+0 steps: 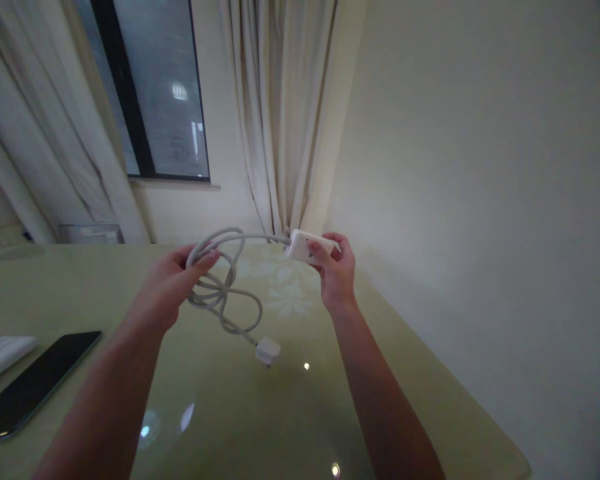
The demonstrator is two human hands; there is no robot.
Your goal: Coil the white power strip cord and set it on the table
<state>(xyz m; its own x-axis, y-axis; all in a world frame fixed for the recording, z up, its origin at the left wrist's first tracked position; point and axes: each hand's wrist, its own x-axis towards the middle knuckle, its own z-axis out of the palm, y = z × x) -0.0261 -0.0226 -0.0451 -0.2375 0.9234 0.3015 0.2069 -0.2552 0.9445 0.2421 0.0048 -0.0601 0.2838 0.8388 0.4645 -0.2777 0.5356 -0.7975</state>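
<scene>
A white power strip (300, 247) is gripped at its right end by my right hand (337, 270), with the thumb across its socket face. From its left end a light grey cord (245, 293) runs to my left hand (173, 280). That hand pinches several loose loops of the cord between thumb and fingers. Below the loops dangles the cord's white plug (268, 351), over the table. Both hands are held up above the tabletop, the power strip roughly level with the left hand.
The glossy pale green table (220, 413) reflects lights. At its left lie a black phone-like slab (40, 380) and a white object (5, 353), cut off by the frame. A bare wall (480, 200) borders the right side; curtains (280, 113) and a window (165, 87) stand behind.
</scene>
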